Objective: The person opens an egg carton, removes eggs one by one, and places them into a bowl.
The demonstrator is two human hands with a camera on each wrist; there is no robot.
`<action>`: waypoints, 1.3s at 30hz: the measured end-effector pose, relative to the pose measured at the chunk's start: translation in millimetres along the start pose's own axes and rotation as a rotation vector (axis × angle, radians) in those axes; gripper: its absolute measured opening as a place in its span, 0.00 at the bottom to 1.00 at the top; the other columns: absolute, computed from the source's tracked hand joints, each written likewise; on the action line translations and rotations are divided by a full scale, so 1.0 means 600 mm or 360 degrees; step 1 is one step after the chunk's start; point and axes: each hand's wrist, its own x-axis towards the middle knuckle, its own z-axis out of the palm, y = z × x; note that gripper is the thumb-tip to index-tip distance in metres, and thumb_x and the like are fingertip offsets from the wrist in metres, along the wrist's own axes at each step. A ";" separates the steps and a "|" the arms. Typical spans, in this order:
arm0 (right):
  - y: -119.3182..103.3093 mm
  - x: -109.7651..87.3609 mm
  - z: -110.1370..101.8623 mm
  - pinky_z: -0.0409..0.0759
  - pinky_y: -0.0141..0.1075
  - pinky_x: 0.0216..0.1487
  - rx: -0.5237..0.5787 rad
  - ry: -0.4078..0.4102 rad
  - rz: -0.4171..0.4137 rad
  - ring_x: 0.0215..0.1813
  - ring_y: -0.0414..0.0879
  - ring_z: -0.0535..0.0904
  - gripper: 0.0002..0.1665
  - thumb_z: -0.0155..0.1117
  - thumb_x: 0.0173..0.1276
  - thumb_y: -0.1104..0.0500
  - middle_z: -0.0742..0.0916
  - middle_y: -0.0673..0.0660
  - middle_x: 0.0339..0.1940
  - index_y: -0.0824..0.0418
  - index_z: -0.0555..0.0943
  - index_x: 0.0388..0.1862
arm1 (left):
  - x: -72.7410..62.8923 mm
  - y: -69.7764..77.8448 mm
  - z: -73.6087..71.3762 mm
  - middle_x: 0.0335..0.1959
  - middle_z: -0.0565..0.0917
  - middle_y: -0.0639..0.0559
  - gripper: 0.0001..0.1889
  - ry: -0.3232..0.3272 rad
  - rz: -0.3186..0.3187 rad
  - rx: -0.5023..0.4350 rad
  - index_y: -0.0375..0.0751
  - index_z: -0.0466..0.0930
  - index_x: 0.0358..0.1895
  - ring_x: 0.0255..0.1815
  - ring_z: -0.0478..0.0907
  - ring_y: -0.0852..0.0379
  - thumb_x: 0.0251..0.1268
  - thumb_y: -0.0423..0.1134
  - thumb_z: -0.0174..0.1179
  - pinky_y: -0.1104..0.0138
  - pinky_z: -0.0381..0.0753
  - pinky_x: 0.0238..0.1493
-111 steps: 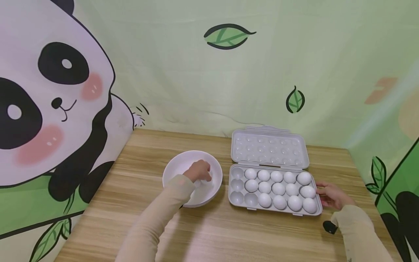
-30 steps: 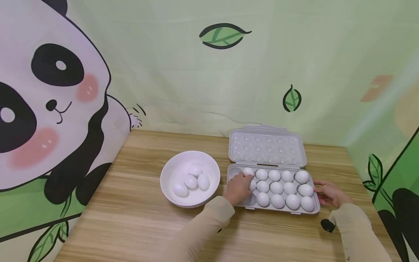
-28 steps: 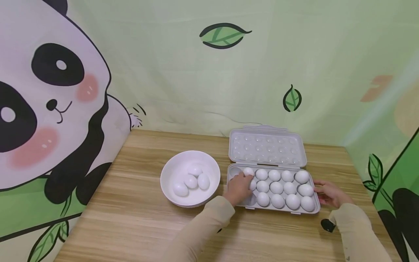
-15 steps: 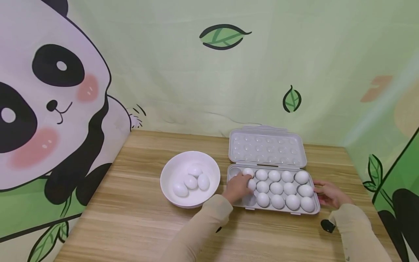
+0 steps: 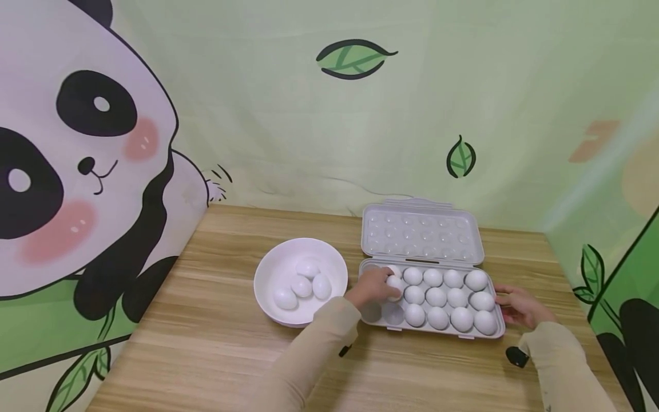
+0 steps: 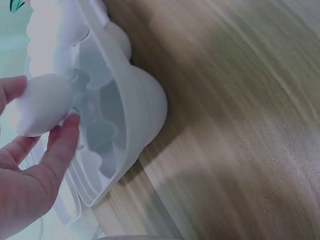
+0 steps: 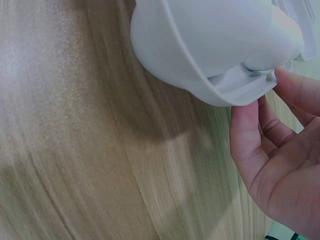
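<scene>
My left hand (image 5: pixel 372 286) pinches a white egg (image 6: pixel 44 104) between thumb and fingers, just above the left end of the egg carton (image 5: pixel 395 328). In the left wrist view, bare cups of the carton show right under that egg. My right hand (image 5: pixel 524 307) grips the carton's right end, and the right wrist view shows its fingertips on the rim (image 7: pixel 240 104). Most of the carton's cups hold white eggs (image 5: pixel 437 317); several cups at the left end are bare or behind my left hand. Its dimpled lid (image 5: pixel 422 232) lies folded back.
A white bowl (image 5: pixel 265 269) with several eggs (image 5: pixel 301 286) stands left of the carton on the wood-grain table (image 5: pixel 206 343). Behind the table hangs a green cloth (image 5: pixel 268 126) printed with a panda and leaves.
My left hand was in the bowl, then moved right to the carton's left end. It has now raised an egg from the middle row. My right hand has stayed on the carton's right end.
</scene>
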 end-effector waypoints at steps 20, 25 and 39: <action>0.001 0.001 -0.001 0.76 0.32 0.32 -0.0035 0.0043 0.0030 0.30 0.40 0.75 0.35 0.54 0.62 0.61 0.78 0.47 0.26 0.68 0.51 0.63 | 0.014 -0.002 -0.106 0.36 0.76 0.47 0.21 -0.0089 -0.0155 -0.0884 0.34 0.71 0.50 0.29 0.71 0.60 0.50 0.39 0.56 0.75 0.72 0.27; 0.003 0.002 -0.002 0.76 0.32 0.32 -0.0045 0.0044 0.0023 0.30 0.40 0.75 0.37 0.55 0.61 0.60 0.79 0.47 0.26 0.68 0.50 0.63 | 0.014 -0.025 -0.144 0.28 0.74 0.52 0.19 -0.0027 -0.0164 -0.0875 0.34 0.73 0.46 0.24 0.69 0.62 0.48 0.38 0.55 0.75 0.70 0.25; 0.001 0.001 -0.002 0.76 0.32 0.32 -0.0071 0.0041 0.0031 0.30 0.40 0.74 0.35 0.52 0.63 0.61 0.78 0.47 0.26 0.68 0.49 0.64 | -0.019 -0.097 -0.211 0.26 0.71 0.52 0.15 0.0014 -0.0313 -0.0666 0.35 0.68 0.39 0.21 0.68 0.62 0.48 0.38 0.56 0.75 0.70 0.23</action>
